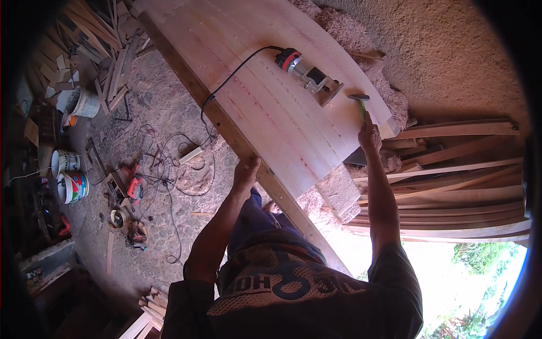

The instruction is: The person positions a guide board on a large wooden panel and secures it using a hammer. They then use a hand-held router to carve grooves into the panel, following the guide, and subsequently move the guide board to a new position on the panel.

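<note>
My right hand is closed round the green handle of a small tool with a dark, narrow head; I cannot tell its exact kind. It is held over the right side of a wide, pale wooden panel of joined boards. Just left of the tool, a handheld router with a red and black top and a clear base lies on its side on the panel. Along the near left edge runs a long wooden beam, and my left hand grips its edge, fingers partly hidden.
The router's black cord crosses the beam to tangled cables on the dusty floor. A red power tool and buckets stand at left. Stacked planks lie at right, and wood shavings line the rough wall.
</note>
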Demonstrator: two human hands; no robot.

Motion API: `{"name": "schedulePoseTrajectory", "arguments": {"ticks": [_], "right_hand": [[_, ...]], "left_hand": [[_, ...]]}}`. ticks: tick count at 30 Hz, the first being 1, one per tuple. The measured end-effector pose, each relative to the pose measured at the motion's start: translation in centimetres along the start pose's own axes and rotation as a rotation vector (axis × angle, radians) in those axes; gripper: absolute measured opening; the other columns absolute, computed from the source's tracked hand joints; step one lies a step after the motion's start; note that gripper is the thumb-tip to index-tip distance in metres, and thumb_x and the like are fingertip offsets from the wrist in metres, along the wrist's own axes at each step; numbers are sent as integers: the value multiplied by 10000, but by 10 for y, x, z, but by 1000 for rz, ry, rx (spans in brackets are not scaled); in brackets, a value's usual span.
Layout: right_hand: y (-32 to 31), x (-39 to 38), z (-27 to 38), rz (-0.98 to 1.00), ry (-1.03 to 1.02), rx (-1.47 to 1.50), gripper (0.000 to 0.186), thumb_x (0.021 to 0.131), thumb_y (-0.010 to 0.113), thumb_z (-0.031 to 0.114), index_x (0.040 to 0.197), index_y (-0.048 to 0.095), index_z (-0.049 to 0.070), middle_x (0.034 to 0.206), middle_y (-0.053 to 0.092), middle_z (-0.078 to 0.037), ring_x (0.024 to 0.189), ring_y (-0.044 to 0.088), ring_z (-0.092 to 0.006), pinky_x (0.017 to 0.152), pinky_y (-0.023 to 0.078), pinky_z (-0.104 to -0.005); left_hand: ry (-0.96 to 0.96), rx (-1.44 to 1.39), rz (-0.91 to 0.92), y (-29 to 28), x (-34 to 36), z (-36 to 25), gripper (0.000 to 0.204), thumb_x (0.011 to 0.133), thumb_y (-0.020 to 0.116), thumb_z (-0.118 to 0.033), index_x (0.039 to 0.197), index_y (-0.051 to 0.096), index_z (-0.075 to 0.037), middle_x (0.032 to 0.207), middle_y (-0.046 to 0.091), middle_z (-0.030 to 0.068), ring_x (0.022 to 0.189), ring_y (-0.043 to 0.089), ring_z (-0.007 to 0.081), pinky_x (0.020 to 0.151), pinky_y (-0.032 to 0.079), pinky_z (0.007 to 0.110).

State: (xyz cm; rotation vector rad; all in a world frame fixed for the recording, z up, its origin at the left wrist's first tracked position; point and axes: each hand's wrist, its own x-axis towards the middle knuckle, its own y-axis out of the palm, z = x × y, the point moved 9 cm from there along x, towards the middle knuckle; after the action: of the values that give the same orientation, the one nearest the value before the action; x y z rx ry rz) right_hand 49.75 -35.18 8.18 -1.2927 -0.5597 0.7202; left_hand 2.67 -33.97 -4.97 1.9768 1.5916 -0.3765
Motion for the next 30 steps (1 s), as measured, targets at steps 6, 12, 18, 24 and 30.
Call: {"name": "schedulePoseTrajectory", "arguments": {"ticks": [6, 12, 18, 24, 30], "right_hand": [[-43, 44, 12, -339, -321, 157, 413, 1000, 551, 347, 1287, 668, 74, 1208, 663, -237, 1123, 625, -394, 992, 486, -491], [-45, 77, 173, 41, -532, 258, 601, 934, 648, 479, 1362, 610, 58, 1241, 661, -242, 1226, 604, -375, 1035, 481, -437], [29, 104, 194, 781, -458, 155, 682, 777, 826, 383, 1312, 589, 34, 1167, 700, -138, 1095, 651, -256, 953, 506, -389], [36, 86, 242, 1000, -489, 278, 573, 649, 864, 212, 1159, 661, 45, 1041, 709, -77, 969, 639, -183, 895, 507, -361], [28, 74, 246, 958, -420, 288, 465, 570, 868, 155, 988, 696, 47, 891, 687, -48, 846, 637, -171, 823, 524, -336]], "left_hand": [[85, -11, 80, 20, -2, -15, 689, 850, 772, -543, 1325, 572, -86, 1083, 630, 37, 929, 627, 143, 732, 551, 339], [9, 66, 40, 1, -1, -7, 631, 900, 751, -453, 1360, 557, -68, 1169, 631, 54, 1068, 592, 165, 891, 506, 363], [140, 166, -27, 12, -10, -36, 726, 878, 783, -436, 1400, 484, -29, 1271, 601, 129, 1166, 578, 229, 995, 459, 383], [598, 627, -457, -26, -27, -91, 803, 938, 681, -459, 1476, 352, 38, 1432, 447, 297, 1337, 452, 404, 1033, 444, 502], [848, 679, -390, 3, -25, -165, 636, 1017, 596, -364, 1485, 378, 9, 1481, 424, 242, 1368, 417, 389, 1135, 339, 520]]}}
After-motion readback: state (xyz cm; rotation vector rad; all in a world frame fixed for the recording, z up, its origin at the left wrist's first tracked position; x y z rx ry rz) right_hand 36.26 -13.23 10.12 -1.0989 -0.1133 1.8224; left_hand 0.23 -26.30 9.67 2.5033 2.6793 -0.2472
